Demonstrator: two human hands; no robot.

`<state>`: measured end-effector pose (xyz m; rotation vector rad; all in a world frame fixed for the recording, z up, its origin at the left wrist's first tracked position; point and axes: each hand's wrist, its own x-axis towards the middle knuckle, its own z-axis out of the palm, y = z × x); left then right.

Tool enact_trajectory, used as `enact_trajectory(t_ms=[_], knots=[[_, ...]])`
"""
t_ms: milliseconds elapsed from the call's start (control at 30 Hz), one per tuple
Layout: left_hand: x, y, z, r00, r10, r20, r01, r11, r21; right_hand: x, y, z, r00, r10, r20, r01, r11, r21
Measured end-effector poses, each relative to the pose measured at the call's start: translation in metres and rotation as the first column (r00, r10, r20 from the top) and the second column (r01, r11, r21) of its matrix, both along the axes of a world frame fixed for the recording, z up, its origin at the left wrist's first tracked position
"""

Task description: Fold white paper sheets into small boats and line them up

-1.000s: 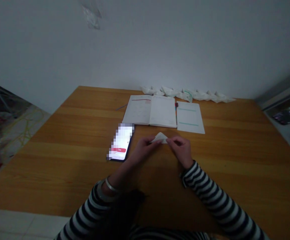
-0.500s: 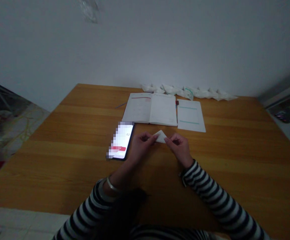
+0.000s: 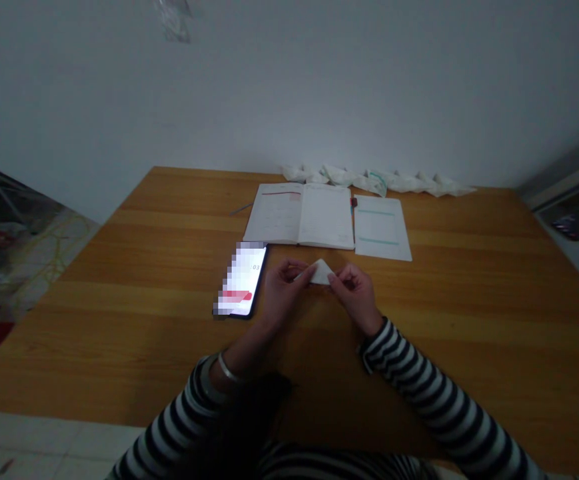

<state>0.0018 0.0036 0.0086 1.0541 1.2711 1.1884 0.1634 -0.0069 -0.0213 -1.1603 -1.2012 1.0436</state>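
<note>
At the far left, beyond the edge of the wooden surface (image 3: 119,280), a cluttered patch of floor (image 3: 14,253) shows in dim light. On the surface, left of the hands, a phone (image 3: 242,280) lies flat with its screen lit. Just right of it the left hand (image 3: 282,293) rests low over the wood, a bangle (image 3: 226,369) on its wrist and a striped sleeve behind; its grip is narrow, thumb and fingertips pinched on the left edge of a small folded piece of white paper (image 3: 322,272). That paper sits between the two hands, near the middle of the surface, a little above or on the wood; I cannot tell which. The right hand (image 3: 354,297) pinches the paper's right corner in the same tight grip. Farther off, an open notebook (image 3: 302,215) lies flat, a pen (image 3: 352,203) beside its right edge, then a loose printed sheet (image 3: 382,228). Along the far edge by the wall (image 3: 289,87), a row of folded white paper shapes (image 3: 379,181) runs to the right.
</note>
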Motion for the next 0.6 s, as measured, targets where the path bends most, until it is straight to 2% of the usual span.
enact_trajectory(t_ms=[233,433,600], knots=[[0.0018,-0.0006,-0.0052,0.992,-0.129,0.001,0.129,0.991,0.022,0.0036,0.0033,-0.0059,0.999,0.003,-0.035,-0.002,0.999,0.035],[0.0008,0.0011,-0.0097,0.98,-0.11,0.163,0.115,0.993,-0.016,-0.0028,0.0022,-0.0032,0.999,-0.037,-0.004,0.038,0.997,0.066],[0.0001,0.0013,-0.0073,0.969,-0.128,0.21,0.138,0.99,-0.035,-0.0047,0.001,0.0006,0.999,-0.022,-0.04,0.023,1.0,0.009]])
